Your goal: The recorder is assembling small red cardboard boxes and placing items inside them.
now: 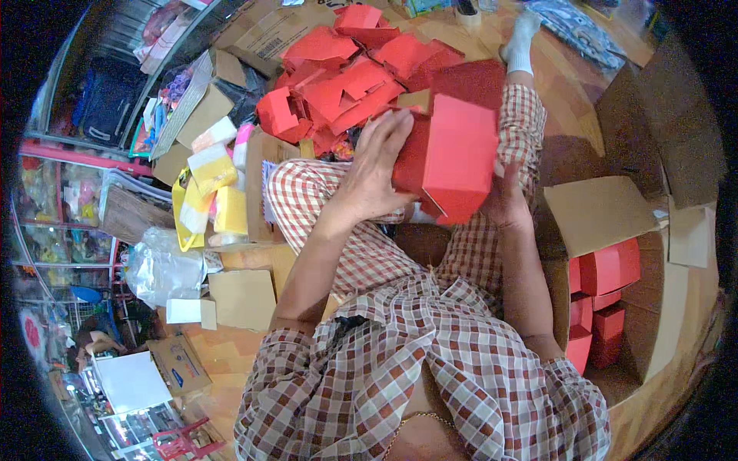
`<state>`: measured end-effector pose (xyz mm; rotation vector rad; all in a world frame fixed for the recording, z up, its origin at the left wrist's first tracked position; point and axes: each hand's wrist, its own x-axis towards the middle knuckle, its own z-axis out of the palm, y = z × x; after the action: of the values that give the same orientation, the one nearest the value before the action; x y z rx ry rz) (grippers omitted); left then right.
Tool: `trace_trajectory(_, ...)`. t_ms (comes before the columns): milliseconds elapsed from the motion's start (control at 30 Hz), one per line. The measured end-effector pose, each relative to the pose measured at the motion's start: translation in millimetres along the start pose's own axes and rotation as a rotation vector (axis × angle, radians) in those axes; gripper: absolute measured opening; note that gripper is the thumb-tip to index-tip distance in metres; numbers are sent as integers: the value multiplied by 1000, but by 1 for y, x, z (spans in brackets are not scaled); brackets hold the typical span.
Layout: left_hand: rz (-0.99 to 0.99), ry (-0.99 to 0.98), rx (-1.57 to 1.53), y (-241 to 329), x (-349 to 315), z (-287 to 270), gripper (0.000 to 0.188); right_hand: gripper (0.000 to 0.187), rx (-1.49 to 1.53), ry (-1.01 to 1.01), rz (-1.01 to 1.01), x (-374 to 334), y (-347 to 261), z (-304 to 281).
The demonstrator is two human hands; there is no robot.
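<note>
A red cardboard box [463,150] is held up between my two hands, above my crossed legs. My left hand [375,165] grips its left side, fingers bent over the upper edge and thumb low against the wall. On the other side, my right hand [507,198] holds the box's right edge; some of its fingers are hidden behind the box. A raised red flap stands at the box's far side, with a strip of brown inner card showing beside it. Just beyond lies a heap of red folded card pieces [354,88], several of them partly opened out.
To my right stands an open brown carton [653,307] with several red boxes [610,266] inside. Yellow-and-white packs [211,169] are stacked at the left, near a clear plastic bag [165,265] and a flat cardboard piece [242,298]. Crowded shelves [69,200] line the far left.
</note>
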<state>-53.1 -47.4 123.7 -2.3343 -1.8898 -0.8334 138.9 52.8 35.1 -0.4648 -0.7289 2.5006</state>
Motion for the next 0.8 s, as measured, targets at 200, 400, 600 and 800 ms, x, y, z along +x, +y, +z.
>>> trace_trajectory(200,-2,-74,-7,-10,-9,12,105,58,-284,96,-138,14,3,-11)
trace_trajectory(400,-106,-124,59,-19,-24,12,106,42,-76,90,-24,34,13,-7)
trace_trajectory(600,-124,-44,65,-33,-36,16,101,43,-8,328,-123,39,15,-21)
trace_trajectory(800,-432,320,-117,-63,-33,54,69,52,-120,402,-280,30,-6,-51)
